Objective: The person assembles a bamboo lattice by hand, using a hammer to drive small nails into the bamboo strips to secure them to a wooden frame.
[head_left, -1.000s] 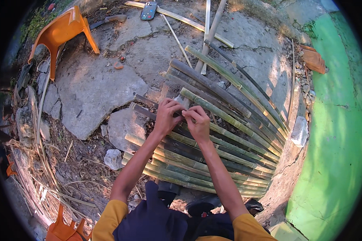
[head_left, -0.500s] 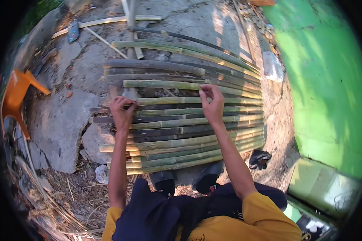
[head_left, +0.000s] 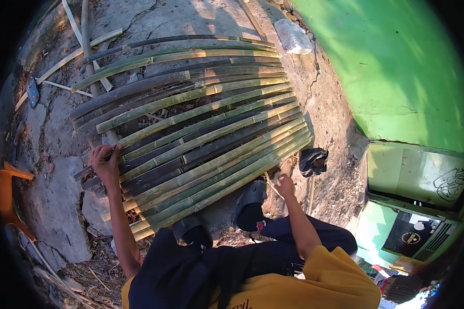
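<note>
Long bamboo slats [head_left: 211, 126], some green and some dark, lie side by side in a row before me. At the left ends of the slats, my left hand [head_left: 105, 164] is closed, its fingertips pressed together beside a pale slat. Whatever is between those fingers is too small to make out. My right hand [head_left: 285, 186] is closed near the right end of the closest slats, by my shoe. Out of it sticks a thin pale strip [head_left: 271, 184]; a small greenish bit shows at the fingers.
A black plastic bag [head_left: 313, 161] lies right of the slats. Farther off are a clear plastic bag [head_left: 294, 37], a green wall [head_left: 397, 72] and crossed wooden poles [head_left: 85, 36]. An orange plastic chair [head_left: 7, 198] stands at the left on cracked concrete; a blue object [head_left: 33, 92] lies beyond.
My right hand has left the middle of the slats and come down to their near right end, now holding a thin strip. My left hand stays at the left ends. The view has turned right.
</note>
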A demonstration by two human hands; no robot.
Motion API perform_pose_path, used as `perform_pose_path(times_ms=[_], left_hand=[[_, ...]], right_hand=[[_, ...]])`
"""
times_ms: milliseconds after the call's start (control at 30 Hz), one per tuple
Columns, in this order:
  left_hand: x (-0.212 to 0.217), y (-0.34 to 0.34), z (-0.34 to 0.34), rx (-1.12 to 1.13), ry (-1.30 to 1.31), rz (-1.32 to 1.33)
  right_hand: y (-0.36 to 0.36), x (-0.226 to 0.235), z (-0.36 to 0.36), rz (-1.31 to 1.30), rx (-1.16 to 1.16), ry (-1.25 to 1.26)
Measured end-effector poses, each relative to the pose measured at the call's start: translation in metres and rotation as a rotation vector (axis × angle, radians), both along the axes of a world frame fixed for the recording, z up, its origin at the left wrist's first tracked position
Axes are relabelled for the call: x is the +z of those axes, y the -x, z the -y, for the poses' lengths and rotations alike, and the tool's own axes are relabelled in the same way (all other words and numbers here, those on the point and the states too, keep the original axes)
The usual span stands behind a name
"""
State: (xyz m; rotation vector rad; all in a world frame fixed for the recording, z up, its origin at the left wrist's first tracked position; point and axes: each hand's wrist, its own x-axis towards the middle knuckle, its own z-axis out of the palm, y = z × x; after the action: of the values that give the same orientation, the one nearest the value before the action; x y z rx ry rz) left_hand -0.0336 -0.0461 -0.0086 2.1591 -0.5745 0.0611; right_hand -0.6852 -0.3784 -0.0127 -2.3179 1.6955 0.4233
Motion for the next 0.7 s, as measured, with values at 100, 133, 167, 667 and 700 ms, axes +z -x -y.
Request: perform_pose_path(times_ms=[100, 133, 167, 667, 700], left_hand=[[-0.001, 0.013, 0.023, -0.005, 0.011, -0.058], [-0.002, 0.012, 0.02, 0.018, 0.011, -0.041], [-0.005, 0.014, 0.024, 0.041, -0.018, -0.078], [0.009, 0.01, 0.009, 0.083, -0.017, -0.021], [0.009, 0.011, 0.016, 0.083, 0.002, -0.025]], right_hand=[[0.034, -0.007, 0.007, 0.099, 0.004, 0.115], [0.027, -0.002, 0.004, 0.043, -0.024, 0.0], [0.034, 0.003, 0.006, 0.055, -0.06, -0.03], [-0.273, 0.294, 0.087, -0.414, 0.729, -0.526], [-0.305, 0.312, 0.07, -0.261, 0.711, -0.502]])
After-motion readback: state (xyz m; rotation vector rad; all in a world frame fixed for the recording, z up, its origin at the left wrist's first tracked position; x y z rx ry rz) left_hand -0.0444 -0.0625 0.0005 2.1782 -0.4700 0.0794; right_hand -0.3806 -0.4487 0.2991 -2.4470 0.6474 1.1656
